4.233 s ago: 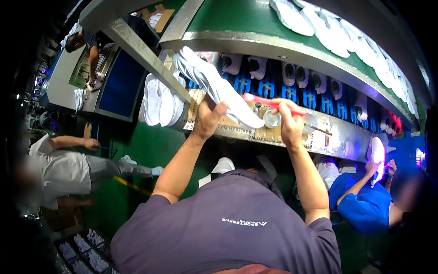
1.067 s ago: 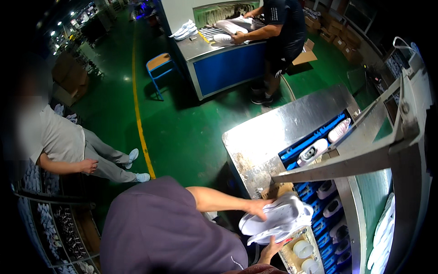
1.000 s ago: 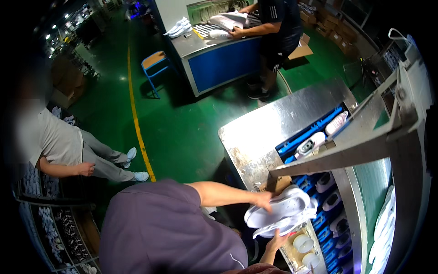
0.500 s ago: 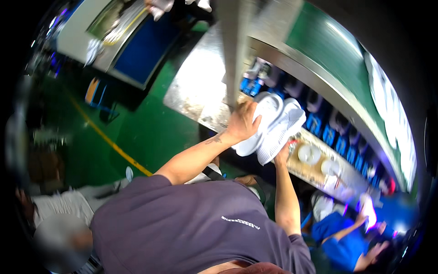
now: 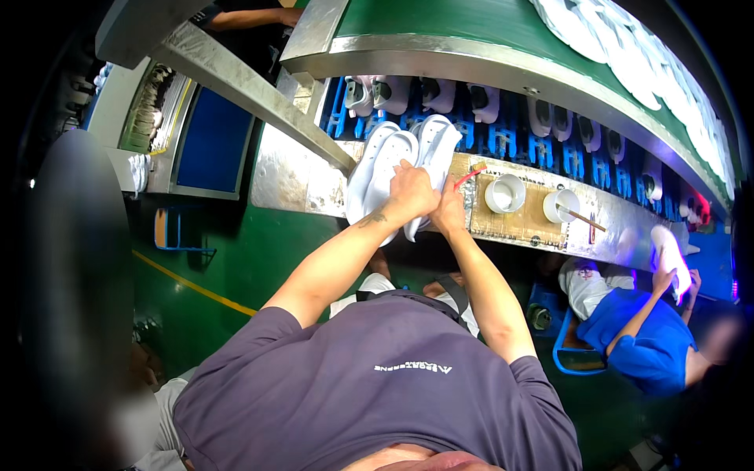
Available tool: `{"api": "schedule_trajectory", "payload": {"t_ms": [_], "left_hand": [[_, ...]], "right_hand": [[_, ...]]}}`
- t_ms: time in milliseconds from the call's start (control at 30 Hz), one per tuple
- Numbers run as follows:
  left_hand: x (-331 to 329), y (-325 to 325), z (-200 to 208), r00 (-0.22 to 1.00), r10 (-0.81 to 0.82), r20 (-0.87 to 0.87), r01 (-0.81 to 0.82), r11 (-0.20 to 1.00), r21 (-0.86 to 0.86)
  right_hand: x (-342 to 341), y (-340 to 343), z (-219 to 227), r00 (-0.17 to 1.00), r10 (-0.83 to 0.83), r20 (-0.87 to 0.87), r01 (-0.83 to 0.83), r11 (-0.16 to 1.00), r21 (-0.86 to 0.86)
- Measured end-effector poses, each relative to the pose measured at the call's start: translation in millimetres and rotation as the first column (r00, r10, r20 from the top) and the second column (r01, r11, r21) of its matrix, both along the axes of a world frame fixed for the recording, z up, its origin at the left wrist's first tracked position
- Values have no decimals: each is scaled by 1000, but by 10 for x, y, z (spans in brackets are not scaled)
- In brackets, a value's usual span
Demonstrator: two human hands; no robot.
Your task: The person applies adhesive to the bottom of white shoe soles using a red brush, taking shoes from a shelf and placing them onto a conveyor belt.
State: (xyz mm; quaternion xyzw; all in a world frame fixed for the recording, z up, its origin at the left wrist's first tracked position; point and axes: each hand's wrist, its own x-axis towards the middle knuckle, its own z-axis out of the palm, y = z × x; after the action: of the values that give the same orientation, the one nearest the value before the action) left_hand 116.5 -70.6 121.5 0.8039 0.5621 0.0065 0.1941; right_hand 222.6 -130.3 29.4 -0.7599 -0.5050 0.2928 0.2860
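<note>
White shoe soles (image 5: 382,166) lie side by side at the bench's near edge, with their cupped insides facing up. My left hand (image 5: 414,194) is closed on them at their near part. Another white sole (image 5: 437,145) sticks up just right of that hand. My right hand (image 5: 448,210) is pressed close to the left one, against this sole's edge. From its fingers projects a brush (image 5: 469,176) with a red handle and tan bristles. Part of each hand's grip is hidden behind the soles and the other hand.
Two white cups (image 5: 505,193) (image 5: 561,206) stand on cardboard right of my hands, a stick-like brush (image 5: 583,219) across one. Beyond runs a rack of shoes on blue holders (image 5: 503,142), under a green conveyor (image 5: 440,20). A metal post (image 5: 259,94) slants at left. A co-worker in blue (image 5: 652,330) sits right.
My view has turned, and the soles now lie further left beside the metal post. My right hand has come in next to my left. The red-handled brush shows more clearly.
</note>
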Motion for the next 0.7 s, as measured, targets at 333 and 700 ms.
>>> {"api": "schedule_trajectory", "payload": {"t_ms": [333, 700], "left_hand": [[-446, 477, 50, 921, 213, 327, -240, 970, 44], [-681, -615, 934, 121, 712, 692, 409, 600, -688]], "right_hand": [[990, -847, 947, 922, 355, 153, -364, 931, 33], [2242, -845, 1225, 957, -5, -290, 12, 1000, 23]]}}
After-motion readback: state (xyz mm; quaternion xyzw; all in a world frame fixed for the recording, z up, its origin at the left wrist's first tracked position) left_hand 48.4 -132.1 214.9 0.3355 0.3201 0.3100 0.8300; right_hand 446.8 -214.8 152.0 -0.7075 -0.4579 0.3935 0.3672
